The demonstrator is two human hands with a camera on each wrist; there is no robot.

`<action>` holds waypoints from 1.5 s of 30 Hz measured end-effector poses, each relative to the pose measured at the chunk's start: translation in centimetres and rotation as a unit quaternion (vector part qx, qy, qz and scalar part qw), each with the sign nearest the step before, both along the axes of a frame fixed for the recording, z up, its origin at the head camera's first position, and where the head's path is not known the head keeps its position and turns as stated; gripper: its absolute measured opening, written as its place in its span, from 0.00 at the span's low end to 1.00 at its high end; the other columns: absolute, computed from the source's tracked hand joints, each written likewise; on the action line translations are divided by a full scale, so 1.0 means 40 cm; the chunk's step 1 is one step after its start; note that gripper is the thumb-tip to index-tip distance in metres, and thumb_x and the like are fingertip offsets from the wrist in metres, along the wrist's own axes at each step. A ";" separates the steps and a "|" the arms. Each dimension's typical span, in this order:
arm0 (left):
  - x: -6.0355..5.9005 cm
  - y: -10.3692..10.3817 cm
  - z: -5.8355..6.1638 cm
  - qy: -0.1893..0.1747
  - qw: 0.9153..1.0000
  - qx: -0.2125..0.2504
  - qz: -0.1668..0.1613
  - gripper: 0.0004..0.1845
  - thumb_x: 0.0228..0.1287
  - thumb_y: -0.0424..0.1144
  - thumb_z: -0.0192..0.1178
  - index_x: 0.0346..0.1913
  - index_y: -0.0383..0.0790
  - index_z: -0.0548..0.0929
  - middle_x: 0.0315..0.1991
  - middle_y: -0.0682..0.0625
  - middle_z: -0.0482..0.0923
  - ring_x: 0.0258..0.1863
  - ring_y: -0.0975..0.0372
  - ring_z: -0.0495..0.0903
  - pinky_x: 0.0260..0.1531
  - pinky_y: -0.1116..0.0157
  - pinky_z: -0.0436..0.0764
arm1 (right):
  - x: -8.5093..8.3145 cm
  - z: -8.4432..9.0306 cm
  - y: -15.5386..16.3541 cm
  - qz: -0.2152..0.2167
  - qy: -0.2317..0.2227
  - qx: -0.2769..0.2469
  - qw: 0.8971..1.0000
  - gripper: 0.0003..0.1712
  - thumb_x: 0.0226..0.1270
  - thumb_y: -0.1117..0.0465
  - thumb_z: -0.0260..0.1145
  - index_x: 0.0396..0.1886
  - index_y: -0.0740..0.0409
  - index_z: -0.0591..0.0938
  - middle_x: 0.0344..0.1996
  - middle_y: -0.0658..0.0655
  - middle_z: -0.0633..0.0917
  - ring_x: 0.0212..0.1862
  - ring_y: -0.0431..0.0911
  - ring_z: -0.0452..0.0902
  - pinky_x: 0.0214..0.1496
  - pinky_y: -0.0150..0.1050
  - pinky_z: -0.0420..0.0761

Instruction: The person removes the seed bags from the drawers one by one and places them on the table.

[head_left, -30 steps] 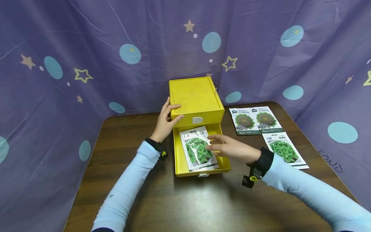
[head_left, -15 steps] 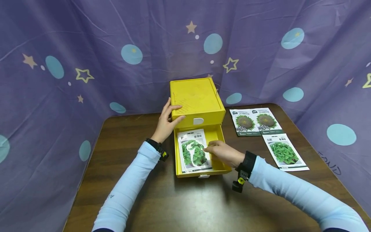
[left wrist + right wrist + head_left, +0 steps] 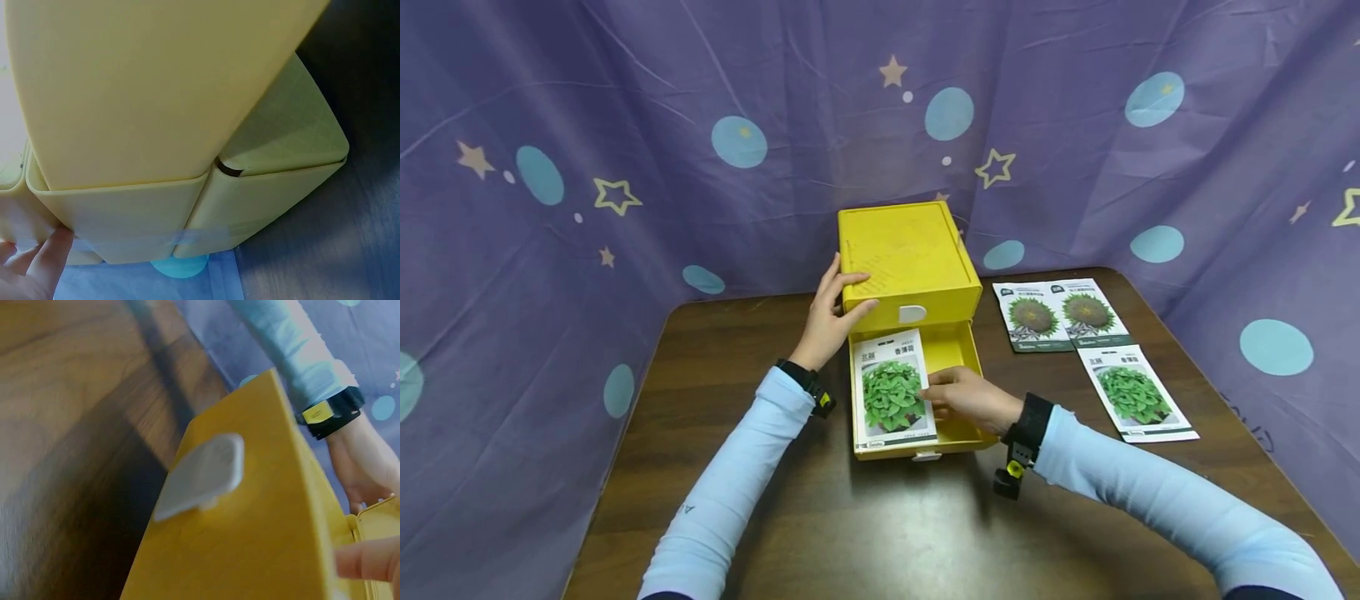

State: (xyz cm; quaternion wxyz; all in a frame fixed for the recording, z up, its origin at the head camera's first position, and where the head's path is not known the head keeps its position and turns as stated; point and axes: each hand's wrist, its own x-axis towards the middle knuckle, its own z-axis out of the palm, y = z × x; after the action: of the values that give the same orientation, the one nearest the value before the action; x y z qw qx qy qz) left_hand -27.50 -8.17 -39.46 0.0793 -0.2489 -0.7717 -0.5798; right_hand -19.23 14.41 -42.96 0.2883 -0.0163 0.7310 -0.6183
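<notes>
My left hand (image 3: pixel 827 321) rests on the left front corner of a yellow two-drawer box (image 3: pixel 906 246), thumb on the front and one finger on top. In the left wrist view its fingers (image 3: pixel 53 262) lie against the box's side. The lower drawer (image 3: pixel 955 342) is pulled out. In it, toward the left, is a seed packet (image 3: pixel 891 392) with a picture of green leaves. My right hand (image 3: pixel 973 398) pinches that packet's right edge, thumb on top and other fingers partly hidden. The right wrist view shows the drawer front with its white handle (image 3: pixel 206 475) up close.
Right of the box, two sunflower seed packets (image 3: pixel 1033 317) lie side by side on the brown table (image 3: pixel 760 517). A green-leaf packet (image 3: pixel 1135 392) lies in front of them. A purple patterned curtain (image 3: pixel 820 100) hangs behind and at both sides.
My right hand has come left into the drawer and taken the packet's edge. The packet has shifted left and turned straighter. My left hand has stayed on the box.
</notes>
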 end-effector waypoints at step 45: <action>-0.059 -0.010 -0.075 -0.006 1.000 0.006 0.004 0.21 0.62 0.47 0.61 0.58 0.56 0.74 0.73 0.61 0.37 0.70 0.58 0.49 0.52 0.55 0.72 | 0.126 0.130 0.157 0.022 0.029 -0.107 0.994 0.15 0.71 0.56 0.55 0.38 0.66 0.72 0.34 0.56 0.74 0.36 0.46 0.73 0.39 0.41 0.75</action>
State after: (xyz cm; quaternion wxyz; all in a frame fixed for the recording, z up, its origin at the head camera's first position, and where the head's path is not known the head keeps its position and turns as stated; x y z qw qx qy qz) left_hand -29.87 -8.55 -42.46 0.0788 -0.2414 -0.7696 -0.5859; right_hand -14.17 20.69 -37.76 0.2770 -0.0811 0.6685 -0.6855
